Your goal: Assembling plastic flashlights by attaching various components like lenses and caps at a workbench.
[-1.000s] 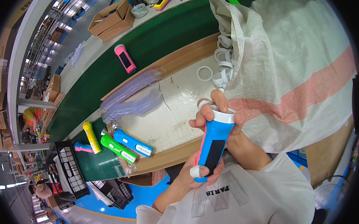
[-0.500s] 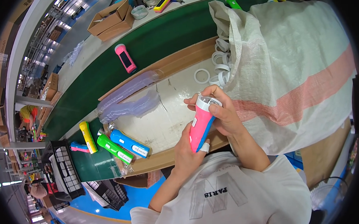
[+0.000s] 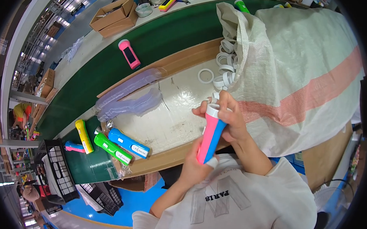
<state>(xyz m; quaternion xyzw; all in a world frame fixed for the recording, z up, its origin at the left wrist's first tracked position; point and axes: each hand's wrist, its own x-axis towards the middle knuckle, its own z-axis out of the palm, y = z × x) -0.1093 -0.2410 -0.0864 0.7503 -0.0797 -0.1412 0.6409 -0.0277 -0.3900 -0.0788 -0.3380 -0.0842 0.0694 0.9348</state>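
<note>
Looking down with 12 at the top of the view, the torch (image 3: 210,134) is held between both hands, long axis running from between 12 and 1 at the head to between 6 and 7 at the tail. Left hand (image 3: 192,165) comes in from about 7 and is curled round the tail, closed on it. Right hand (image 3: 233,118) comes in from about 5, fingers bent around the white rim (image 3: 213,110) up at the head, with at least one finger poking out toward 10, so that grip looks lighter to me. Can't really tell how hard either one is squeezing tho

So the right hand is the nearer one to the loose rings (image 3: 228,77), which sit about 12 to 1 from the head, apart from it and right by the sack (image 3: 288,69). Edges: the sack hems in the right hand from 1 round to 3, and the near lip of the tray (image 3: 169,158) runs in behind the torch from about 8. More room toward 10, up to the plastic sleeves (image 3: 132,105). Green torch (image 3: 111,147) and blue torch (image 3: 129,142) are well off around 9
</note>
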